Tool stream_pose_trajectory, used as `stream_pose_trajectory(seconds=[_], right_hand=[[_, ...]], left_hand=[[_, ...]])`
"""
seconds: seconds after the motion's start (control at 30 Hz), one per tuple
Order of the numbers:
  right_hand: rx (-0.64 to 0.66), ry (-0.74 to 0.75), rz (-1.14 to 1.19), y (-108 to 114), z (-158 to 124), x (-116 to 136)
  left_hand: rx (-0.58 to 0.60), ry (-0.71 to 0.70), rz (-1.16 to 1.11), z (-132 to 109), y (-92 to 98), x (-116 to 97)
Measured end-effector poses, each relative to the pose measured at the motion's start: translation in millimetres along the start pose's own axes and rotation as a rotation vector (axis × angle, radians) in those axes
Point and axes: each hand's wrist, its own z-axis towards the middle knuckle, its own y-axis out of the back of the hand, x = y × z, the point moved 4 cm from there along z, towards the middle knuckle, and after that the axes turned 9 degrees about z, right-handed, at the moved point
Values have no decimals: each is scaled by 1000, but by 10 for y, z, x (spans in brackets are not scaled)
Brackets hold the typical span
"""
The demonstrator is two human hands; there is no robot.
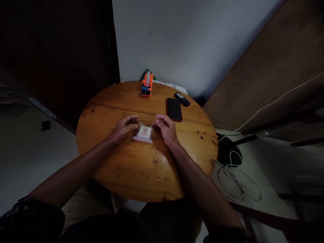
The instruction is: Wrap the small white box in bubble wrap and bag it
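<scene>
A small clear plastic packet (144,132) with a white square item inside is in front of me, at the middle of the round wooden table. Red marking shows on the white item, too small to read. My left hand (125,127) is at the packet's left upper corner, its thumb and fingers closing on the plastic edge. On the other side, my right hand (167,129) pinches the right upper corner between thumb and fingertips. The packet's lower flap points toward me.
An orange and blue tape dispenser (147,84) stands at the table's (113,175) far edge. Right of it lie a black tablet-like object with a red edge (174,109) and a dark handset (182,99). A white cable (238,182) coils on the floor at right.
</scene>
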Motion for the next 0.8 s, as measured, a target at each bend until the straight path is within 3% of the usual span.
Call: stream_pose_trajectory(seconds=[0.2, 0.33, 0.43, 0.63, 0.8], right_hand=[[-51, 51, -7, 45, -26, 93], [10, 106, -84, 59, -82, 239], [149, 126, -133, 32, -118, 343], [544, 177, -349, -77, -206, 477], [632, 173, -439, -128, -252, 449]], left_hand=[[88, -13, 50, -34, -11, -42], [121, -11, 52, -34, -6, -26], [136, 9, 65, -49, -17, -31], [141, 19, 69, -36, -25, 2], [158, -15, 119, -29, -23, -6]])
